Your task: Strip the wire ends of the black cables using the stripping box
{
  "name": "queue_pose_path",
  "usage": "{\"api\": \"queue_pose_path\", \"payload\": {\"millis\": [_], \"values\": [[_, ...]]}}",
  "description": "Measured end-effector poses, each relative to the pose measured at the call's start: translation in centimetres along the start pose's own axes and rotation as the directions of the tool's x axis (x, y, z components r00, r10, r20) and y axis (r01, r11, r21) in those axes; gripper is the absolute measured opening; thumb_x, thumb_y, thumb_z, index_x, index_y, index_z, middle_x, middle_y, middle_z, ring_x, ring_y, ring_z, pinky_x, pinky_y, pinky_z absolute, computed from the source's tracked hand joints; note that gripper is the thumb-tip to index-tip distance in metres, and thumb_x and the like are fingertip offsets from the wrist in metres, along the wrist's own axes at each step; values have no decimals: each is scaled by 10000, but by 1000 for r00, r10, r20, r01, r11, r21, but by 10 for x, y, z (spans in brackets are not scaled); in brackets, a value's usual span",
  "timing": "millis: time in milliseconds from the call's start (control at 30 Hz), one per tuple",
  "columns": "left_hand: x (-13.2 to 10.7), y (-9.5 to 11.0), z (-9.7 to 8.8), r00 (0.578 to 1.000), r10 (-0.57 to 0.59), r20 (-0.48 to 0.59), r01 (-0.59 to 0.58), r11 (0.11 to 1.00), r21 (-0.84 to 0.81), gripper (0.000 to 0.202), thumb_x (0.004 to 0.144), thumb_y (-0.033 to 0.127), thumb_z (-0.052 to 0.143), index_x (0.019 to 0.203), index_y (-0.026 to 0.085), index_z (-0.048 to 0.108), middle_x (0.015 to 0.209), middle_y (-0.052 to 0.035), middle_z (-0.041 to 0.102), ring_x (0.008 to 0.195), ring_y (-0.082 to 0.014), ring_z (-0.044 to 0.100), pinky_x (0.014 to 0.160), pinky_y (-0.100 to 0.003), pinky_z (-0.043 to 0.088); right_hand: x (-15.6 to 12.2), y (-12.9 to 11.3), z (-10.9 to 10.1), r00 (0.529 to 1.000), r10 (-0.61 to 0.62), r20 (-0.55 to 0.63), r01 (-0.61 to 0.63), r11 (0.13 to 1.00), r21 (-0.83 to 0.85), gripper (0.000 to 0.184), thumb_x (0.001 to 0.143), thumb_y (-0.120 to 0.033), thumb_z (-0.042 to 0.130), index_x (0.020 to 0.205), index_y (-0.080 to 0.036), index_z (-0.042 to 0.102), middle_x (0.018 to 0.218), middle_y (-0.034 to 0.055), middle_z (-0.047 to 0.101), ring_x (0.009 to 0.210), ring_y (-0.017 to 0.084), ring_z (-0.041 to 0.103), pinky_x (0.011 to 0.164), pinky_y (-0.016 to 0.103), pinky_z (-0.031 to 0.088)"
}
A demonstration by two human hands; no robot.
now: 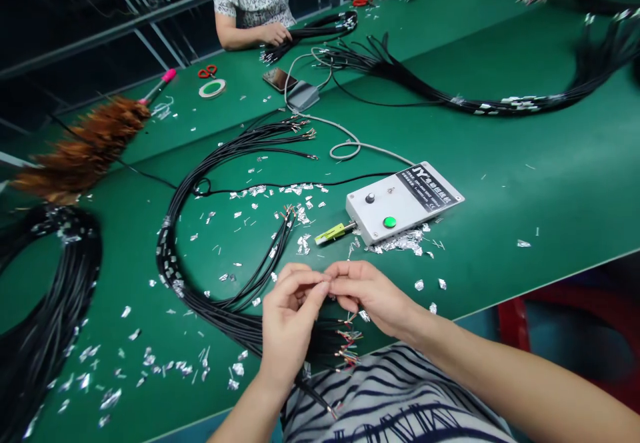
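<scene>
My left hand point(290, 316) and right hand point(373, 293) meet, fingertips pinched together on something I cannot tell; the black cables point(220, 311) curve over the tabletop point(500, 190) from the left to beneath my hands, a white box point(395, 204) lying beyond, right

Head cam, fwd/down over bench point(500, 230)

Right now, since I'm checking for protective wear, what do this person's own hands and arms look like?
The left hand and right hand show no gloves. No watch or bracelet is visible, and no sleeve covers the visible forearms. The shirt is pale with dark wavy stripes and dark lettering.
</scene>
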State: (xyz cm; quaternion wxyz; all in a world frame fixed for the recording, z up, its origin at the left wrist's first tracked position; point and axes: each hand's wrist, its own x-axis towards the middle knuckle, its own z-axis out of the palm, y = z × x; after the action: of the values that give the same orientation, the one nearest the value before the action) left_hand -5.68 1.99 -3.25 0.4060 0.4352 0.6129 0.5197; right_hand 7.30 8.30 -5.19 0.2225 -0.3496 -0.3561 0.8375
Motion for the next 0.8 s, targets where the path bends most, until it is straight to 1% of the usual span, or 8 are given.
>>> {"api": "queue_pose_path", "payload": {"millis": [167, 267, 333, 433, 533, 633, 733, 800], "values": [[-5, -9, 9, 990, 90, -105, -76, 988, 132, 85, 907, 238, 578, 852, 192, 623, 873, -27, 552, 698, -120, 561, 579, -215, 469, -3, -3, -3, 988, -152, -24, 143, 964, -225, 203, 769, -377, 635, 731, -188, 570, 566, -67, 474, 450, 69, 385, 450, 226, 270], [-7, -12, 8, 981, 182, -64, -157, 946, 283, 82, 934, 204, 522, 885, 198, 588, 875, -29, 560, 745, -132, 566, 649, -233, 475, -7, -5, -3, 960, -280, -20, 242, 860, -450, 180, 855, -349, 566, 765, -192, 558, 618, -44, 499, 503, 91, 449, 472, 234, 325], [-7, -11, 7, 978, 208, -23, -188, 921, 341, 101, 936, 194, 513, 865, 197, 585, 827, -19, 571, 736, -133, 565, 669, -238, 472, -9, -5, -5, 908, -419, 21, 340, 707, -620, 162, 895, -288, 518, 778, -188, 567, 696, -16, 533, 574, 105, 492, 530, 246, 371], [-4, -9, 6, 991, 128, -48, -111, 958, 265, 115, 919, 215, 539, 823, 188, 597, 760, -8, 588, 667, -124, 557, 608, -223, 455, -11, -4, -12, 827, -549, 120, 436, 494, -752, 163, 934, -223, 479, 816, -185, 585, 783, 8, 569, 648, 118, 525, 599, 257, 407], [-1, -9, 6, 997, -33, -67, 39, 995, 96, 116, 881, 249, 584, 792, 176, 600, 689, 8, 569, 567, -104, 509, 501, -198, 399, -13, -3, -22, 796, -577, 185, 437, 335, -834, 157, 961, -199, 483, 866, -181, 607, 824, 23, 616, 693, 132, 565, 625, 258, 414], [2, -9, 4, 995, -88, -47, 90, 995, 39, 107, 863, 249, 603, 790, 170, 600, 663, 17, 555, 539, -94, 487, 473, -189, 373, -14, -7, -26, 750, -602, 275, 376, 45, -926, 135, 967, -248, 542, 1001, -157, 636, 931, 54, 672, 695, 145, 581, 646, 284, 391], [3, -9, -1, 1000, -14, 8, 13, 994, 109, 89, 885, 204, 575, 802, 177, 595, 691, 11, 574, 585, -103, 533, 511, -191, 410, -12, -15, -23, 677, -573, 462, 384, -260, -886, 167, 976, -275, 553, 932, -157, 663, 859, 36, 691, 683, 157, 577, 639, 309, 327], [4, -9, -6, 989, 113, 100, -133, 967, 219, 115, 904, 155, 545, 803, 183, 592, 728, 3, 591, 649, -111, 564, 576, -198, 447, -9, -20, -22, 610, -520, 598, 445, -399, -801, 257, 997, -215, 501, 798, -170, 657, 724, 1, 661, 645, 150, 548, 626, 316, 284]]}}
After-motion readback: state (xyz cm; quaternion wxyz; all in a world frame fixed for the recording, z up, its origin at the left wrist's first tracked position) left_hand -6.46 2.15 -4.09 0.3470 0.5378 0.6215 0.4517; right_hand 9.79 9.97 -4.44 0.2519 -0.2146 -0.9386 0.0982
